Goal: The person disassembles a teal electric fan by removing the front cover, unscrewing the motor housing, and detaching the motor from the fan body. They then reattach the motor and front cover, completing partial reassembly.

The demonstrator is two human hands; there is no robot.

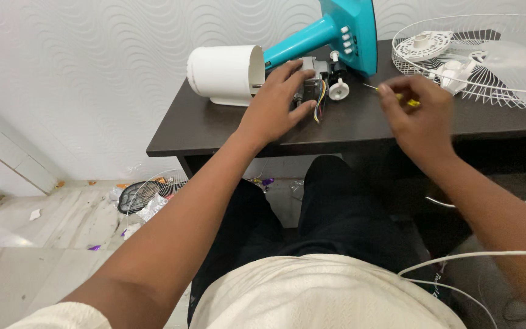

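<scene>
Left hand (278, 100) clamped over metal motor (309, 78) with coloured wires (319, 100) trailing below, white housing (226, 74) just left, teal stand (330, 33) behind, right hand (418, 116) pinching yellow-handled screwdriver (400, 97) well right, wire guard (488, 58) beyond, all on dark table (214, 125)

From my remote seat I see a white wall (80, 55) embossed with wavy lines behind a dark brown table (214, 125), and a pale glossy tiled floor (38, 256) strewn with scraps and a round wire grille (153, 192).
</scene>
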